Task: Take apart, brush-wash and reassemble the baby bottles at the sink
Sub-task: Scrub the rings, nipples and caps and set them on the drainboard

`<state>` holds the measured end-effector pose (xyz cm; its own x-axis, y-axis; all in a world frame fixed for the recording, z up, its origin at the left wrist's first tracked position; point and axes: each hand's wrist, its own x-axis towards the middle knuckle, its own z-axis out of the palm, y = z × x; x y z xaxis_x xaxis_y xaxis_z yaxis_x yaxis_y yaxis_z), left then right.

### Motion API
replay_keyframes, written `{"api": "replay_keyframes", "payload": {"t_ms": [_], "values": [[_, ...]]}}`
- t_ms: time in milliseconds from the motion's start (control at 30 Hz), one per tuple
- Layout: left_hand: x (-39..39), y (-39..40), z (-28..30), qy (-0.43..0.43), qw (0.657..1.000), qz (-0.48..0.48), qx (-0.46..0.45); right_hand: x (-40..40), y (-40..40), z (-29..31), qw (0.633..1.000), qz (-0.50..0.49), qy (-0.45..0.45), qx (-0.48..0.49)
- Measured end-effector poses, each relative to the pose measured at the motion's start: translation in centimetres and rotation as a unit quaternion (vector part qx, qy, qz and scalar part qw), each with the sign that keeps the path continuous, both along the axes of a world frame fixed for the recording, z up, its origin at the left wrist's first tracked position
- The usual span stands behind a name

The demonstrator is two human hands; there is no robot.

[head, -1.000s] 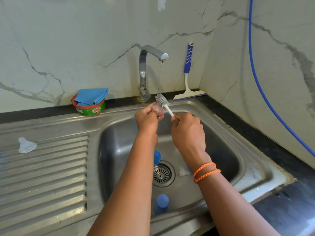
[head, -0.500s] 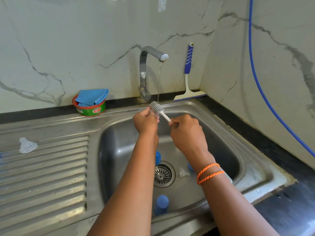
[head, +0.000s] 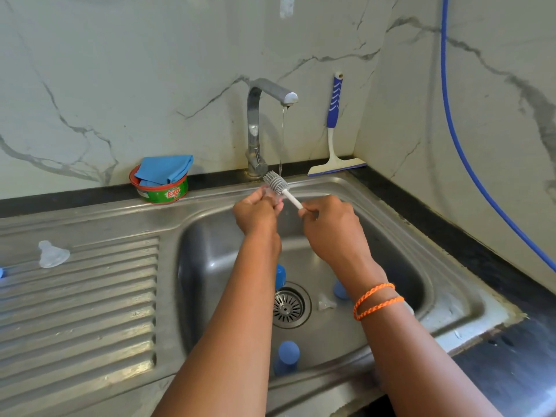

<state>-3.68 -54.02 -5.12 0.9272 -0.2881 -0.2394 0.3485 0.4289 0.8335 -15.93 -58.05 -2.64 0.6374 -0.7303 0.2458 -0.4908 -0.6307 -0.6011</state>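
Over the sink basin point(head: 400, 245), my left hand point(head: 255, 216) pinches a small clear silicone teat point(head: 272, 195), mostly hidden by the fingers. My right hand point(head: 334, 233) grips the white handle of a grey-bristled brush point(head: 275, 183), whose head lies against the teat just left of the thin water stream. Blue bottle parts lie in the basin: one point(head: 279, 275) by my left forearm, one point(head: 340, 290) behind my right wrist, one point(head: 287, 355) at the near wall. A clear teat point(head: 325, 303) lies beside the drain point(head: 287, 307). Another clear teat point(head: 52, 255) rests on the drainboard.
The tap point(head: 270, 94) runs a thin stream. A green soap tub point(head: 164, 191) with a blue cloth point(head: 165, 170) stands on the back ledge. A blue-handled squeegee point(head: 335, 124) leans in the corner. A blue hose point(head: 460, 145) hangs along the right wall.
Both hands dipped lower and then rose back toward the tap. The brush head has shifted left of the water stream, still against the teat in my left hand.
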Motion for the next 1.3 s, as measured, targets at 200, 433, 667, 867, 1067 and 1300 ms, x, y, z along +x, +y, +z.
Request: {"api": "replay_keyframes", "payload": {"t_ms": [200, 433, 667, 867, 1067, 1300], "values": [[1.2, 0.3, -0.4, 0.015, 0.999, 0.026, 0.028, -0.2, -0.3, -0.3, 1.000, -0.002, 0.009, 0.011], [-0.1, 0.2, 0.3, -0.047, 0.994, -0.084, 0.046, 1.0, -0.3, -0.7, 0.998, -0.066, 0.010, -0.002], [1.9, 0.6, -0.7, 0.046, 0.998, 0.040, 0.006, 0.3, 0.0, -0.7, 0.999, 0.005, 0.021, 0.029], [1.1, 0.4, -0.1, 0.002, 0.999, -0.036, 0.034, 0.3, 0.0, -0.6, 1.000, -0.028, 0.011, 0.006], [-0.2, 0.0, 0.2, -0.055, 0.988, -0.141, 0.040, 1.0, -0.4, -0.7, 0.998, -0.060, 0.000, -0.002], [1.3, 0.3, -0.5, 0.022, 1.000, 0.018, 0.000, 0.1, 0.3, -0.4, 1.000, 0.009, 0.003, 0.007]]}}
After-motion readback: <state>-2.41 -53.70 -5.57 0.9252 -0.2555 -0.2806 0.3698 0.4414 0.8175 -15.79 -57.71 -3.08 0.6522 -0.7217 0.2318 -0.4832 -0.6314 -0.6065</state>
